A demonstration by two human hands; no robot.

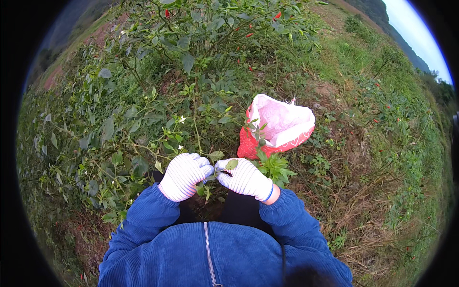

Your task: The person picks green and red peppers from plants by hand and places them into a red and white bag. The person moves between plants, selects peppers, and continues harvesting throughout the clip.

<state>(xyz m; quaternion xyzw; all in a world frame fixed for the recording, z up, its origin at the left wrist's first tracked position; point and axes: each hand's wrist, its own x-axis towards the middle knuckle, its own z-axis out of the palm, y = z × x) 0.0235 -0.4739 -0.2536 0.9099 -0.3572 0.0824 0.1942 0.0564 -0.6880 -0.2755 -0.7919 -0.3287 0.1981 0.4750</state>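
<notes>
My left hand (187, 176), in a white glove with thin dark stripes, curls its fingers around a leafy chili pepper twig (211, 176). Touching it fingertip to fingertip, my right hand (246, 179) wears a matching glove and pinches the same twig, with a leaf standing up over its thumb and forefinger. The exact grip points are partly hidden by the gloves and leaves. Just beyond my right hand stands a red bag (247, 143) with a white heart pattern, its top spread wide and a clear plastic liner (274, 120) inside.
A tall chili bush (200, 39) with red and green peppers rises ahead. More chili branches with white flowers (182, 119) spread to the left. A bright green leafy plant (275, 168) grows by the bag. Dry grass (369, 233) covers the ground at right.
</notes>
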